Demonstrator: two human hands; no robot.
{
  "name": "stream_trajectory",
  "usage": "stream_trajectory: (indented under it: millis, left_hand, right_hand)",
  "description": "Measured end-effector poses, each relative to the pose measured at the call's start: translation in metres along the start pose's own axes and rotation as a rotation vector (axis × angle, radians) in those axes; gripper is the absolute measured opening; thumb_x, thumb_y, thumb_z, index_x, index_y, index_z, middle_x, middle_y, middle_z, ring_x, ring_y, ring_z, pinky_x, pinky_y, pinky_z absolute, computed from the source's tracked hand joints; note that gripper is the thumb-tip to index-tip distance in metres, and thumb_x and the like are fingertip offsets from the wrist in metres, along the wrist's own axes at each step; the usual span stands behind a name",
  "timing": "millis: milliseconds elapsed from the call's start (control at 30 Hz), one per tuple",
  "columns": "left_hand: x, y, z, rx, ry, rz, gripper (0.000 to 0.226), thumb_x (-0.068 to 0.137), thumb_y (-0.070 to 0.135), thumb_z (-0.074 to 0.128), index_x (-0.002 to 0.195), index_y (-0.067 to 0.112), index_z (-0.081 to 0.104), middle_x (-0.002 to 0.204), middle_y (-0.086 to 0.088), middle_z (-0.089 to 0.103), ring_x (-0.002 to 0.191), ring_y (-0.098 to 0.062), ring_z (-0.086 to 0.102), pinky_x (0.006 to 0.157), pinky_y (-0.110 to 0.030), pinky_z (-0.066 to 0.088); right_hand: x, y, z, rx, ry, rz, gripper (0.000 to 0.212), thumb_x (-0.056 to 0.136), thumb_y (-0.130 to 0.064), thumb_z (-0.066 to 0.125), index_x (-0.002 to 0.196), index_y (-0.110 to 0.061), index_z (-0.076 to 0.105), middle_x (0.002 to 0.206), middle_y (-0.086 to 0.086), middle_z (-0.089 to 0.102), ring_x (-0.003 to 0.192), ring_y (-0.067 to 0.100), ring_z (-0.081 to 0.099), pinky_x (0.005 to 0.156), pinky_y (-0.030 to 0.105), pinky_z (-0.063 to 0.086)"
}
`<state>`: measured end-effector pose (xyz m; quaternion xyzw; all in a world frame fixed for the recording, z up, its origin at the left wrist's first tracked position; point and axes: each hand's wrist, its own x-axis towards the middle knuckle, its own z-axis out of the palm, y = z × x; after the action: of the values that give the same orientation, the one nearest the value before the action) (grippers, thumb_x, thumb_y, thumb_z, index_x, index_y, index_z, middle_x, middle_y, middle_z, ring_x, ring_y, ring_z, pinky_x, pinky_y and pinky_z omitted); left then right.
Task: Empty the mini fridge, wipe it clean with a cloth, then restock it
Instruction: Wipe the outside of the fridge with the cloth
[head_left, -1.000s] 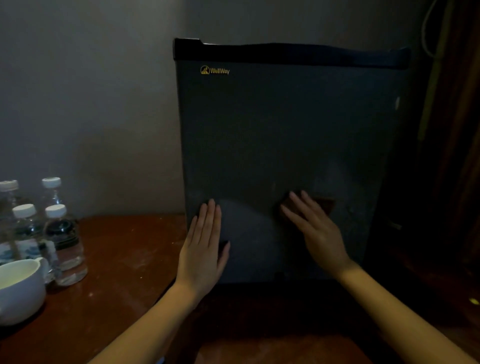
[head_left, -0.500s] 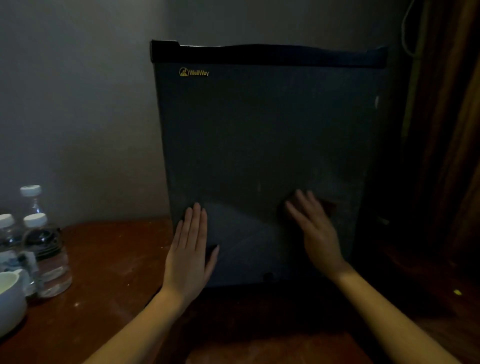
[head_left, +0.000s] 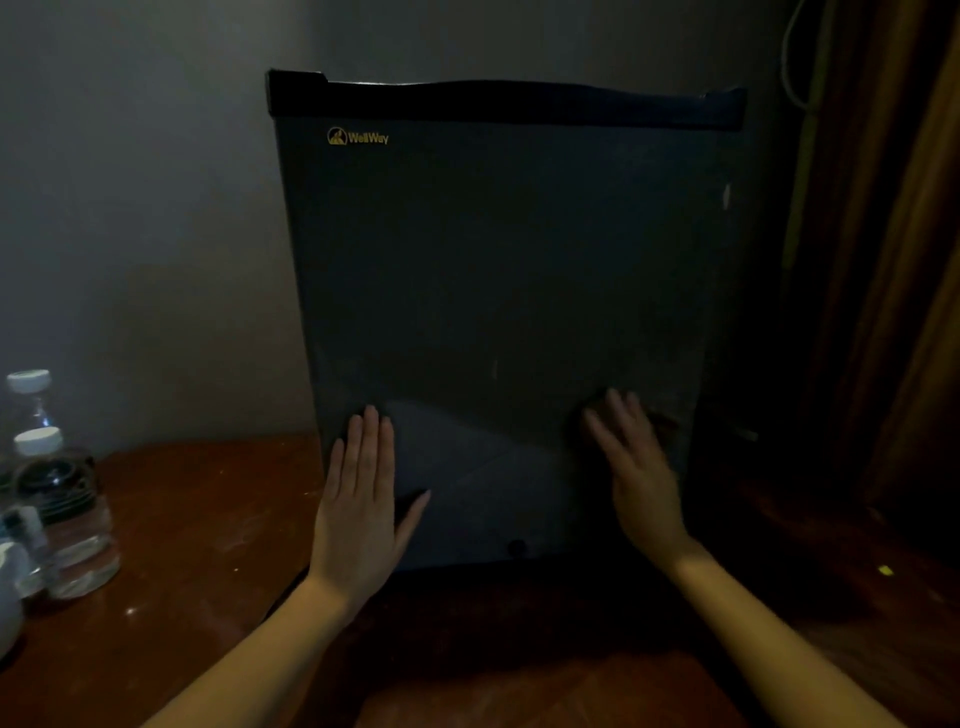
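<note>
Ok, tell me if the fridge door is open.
No: the mini fridge door is shut, and the left hand lies flat against its front.

Only one readable mark: "WellWay" lettering (head_left: 368, 138) in yellow-gold, mixed case, one word. It sits on the door of the mini fridge (head_left: 498, 312), upper-left corner, just below the black top trim (head_left: 509, 101). A round gold emblem (head_left: 336, 136) touches the word's left end; the figure inside it is too small to make out. The water bottles (head_left: 60, 499) at the left edge carry labels, too dark and blurred to read.
</note>
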<state>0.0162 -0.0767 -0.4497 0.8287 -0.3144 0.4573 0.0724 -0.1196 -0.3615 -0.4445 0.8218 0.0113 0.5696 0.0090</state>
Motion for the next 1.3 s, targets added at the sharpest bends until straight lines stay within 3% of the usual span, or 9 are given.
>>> stream_trajectory:
  millis: [133, 233, 433, 567, 733, 867, 1000, 1100, 1300]
  left_hand:
    - [0.001, 0.002, 0.003, -0.001, 0.031, -0.004, 0.085, 0.097, 0.061, 0.013, 0.152, -0.003, 0.004, 0.16, -0.02, 0.001, 0.149, -0.031, 0.0, 0.12, -0.043, 0.007]
    - [0.0, 0.003, 0.005, -0.006, 0.047, 0.004, 0.086, 0.096, 0.061, 0.016, 0.152, -0.003, 0.002, 0.16, -0.02, -0.001, 0.149, -0.032, 0.001, 0.121, -0.043, 0.005]
    - [0.0, 0.004, 0.003, -0.007, 0.062, 0.003, 0.087, 0.097, 0.062, 0.013, 0.151, -0.005, 0.005, 0.16, -0.021, -0.001, 0.148, -0.033, 0.001, 0.121, -0.043, 0.002]
    - [0.0, 0.003, 0.005, -0.01, 0.056, 0.005, 0.087, 0.096, 0.063, 0.008, 0.151, -0.004, 0.003, 0.16, -0.02, -0.004, 0.148, -0.033, -0.001, 0.121, -0.042, 0.0]
    - [0.001, 0.004, 0.006, -0.024, 0.084, 0.018, 0.085, 0.097, 0.062, 0.007, 0.151, -0.004, 0.001, 0.159, -0.022, -0.004, 0.148, -0.034, -0.002, 0.12, -0.044, 0.001]
    - [0.002, 0.003, 0.008, -0.028, 0.09, 0.023, 0.085, 0.097, 0.061, 0.008, 0.151, -0.005, 0.002, 0.158, -0.024, -0.002, 0.147, -0.036, -0.001, 0.119, -0.046, 0.003]
    - [0.002, 0.003, 0.01, -0.028, 0.088, 0.033, 0.084, 0.098, 0.06, 0.008, 0.15, -0.006, 0.002, 0.158, -0.024, -0.003, 0.147, -0.037, -0.002, 0.119, -0.046, 0.002]
    - [0.002, 0.002, 0.01, -0.035, 0.087, 0.031, 0.084, 0.098, 0.06, 0.008, 0.15, -0.006, 0.003, 0.158, -0.024, -0.002, 0.147, -0.037, 0.0, 0.119, -0.045, 0.002]
    - [0.001, 0.003, 0.008, -0.061, 0.076, 0.015, 0.085, 0.098, 0.06, 0.008, 0.149, -0.008, 0.006, 0.158, -0.025, 0.001, 0.147, -0.036, 0.001, 0.119, -0.046, 0.003]
  right_hand:
    - [0.057, 0.02, -0.028, 0.07, 0.272, 0.306, 0.056, 0.092, 0.005, 0.034, 0.146, -0.009, 0.037, 0.158, 0.013, 0.022, 0.148, 0.029, 0.013, 0.121, 0.033, 0.012]
    - [0.117, 0.003, -0.03, 0.131, 0.363, 0.282, 0.057, 0.091, 0.01, 0.037, 0.145, -0.008, 0.039, 0.156, 0.016, 0.026, 0.148, 0.029, 0.012, 0.122, 0.039, 0.013]
    - [0.064, -0.022, -0.002, 0.116, 0.113, 0.001, 0.058, 0.09, 0.007, 0.04, 0.145, -0.011, 0.041, 0.158, 0.011, 0.022, 0.148, 0.032, 0.012, 0.121, 0.048, 0.012]
    - [-0.008, 0.008, 0.0, 0.07, 0.072, 0.184, 0.059, 0.097, -0.01, 0.038, 0.151, -0.028, 0.026, 0.162, 0.002, 0.008, 0.149, 0.03, 0.008, 0.118, 0.051, 0.018]
    - [0.047, 0.028, -0.023, 0.136, 0.16, 0.215, 0.054, 0.096, -0.013, 0.038, 0.149, -0.025, 0.03, 0.161, 0.005, 0.011, 0.149, 0.029, 0.007, 0.122, 0.035, 0.009]
    - [0.156, 0.042, -0.064, 0.211, 0.282, 0.285, 0.051, 0.097, -0.019, 0.033, 0.148, -0.013, 0.032, 0.159, 0.017, 0.014, 0.148, 0.032, 0.013, 0.12, 0.039, 0.016]
    - [0.213, 0.045, -0.083, 0.214, 0.325, 0.266, 0.054, 0.097, -0.011, 0.032, 0.151, -0.012, 0.027, 0.16, 0.017, 0.011, 0.148, 0.029, 0.013, 0.112, 0.008, 0.01]
    - [0.191, 0.041, -0.077, 0.203, 0.333, 0.279, 0.055, 0.097, -0.013, 0.033, 0.152, -0.015, 0.024, 0.16, 0.014, 0.014, 0.148, 0.026, 0.015, 0.109, 0.001, 0.006]
    - [0.055, 0.033, -0.036, 0.226, 0.213, 0.362, 0.063, 0.095, -0.002, 0.036, 0.153, -0.022, 0.02, 0.162, 0.003, 0.01, 0.149, 0.017, 0.013, 0.118, 0.018, 0.013]
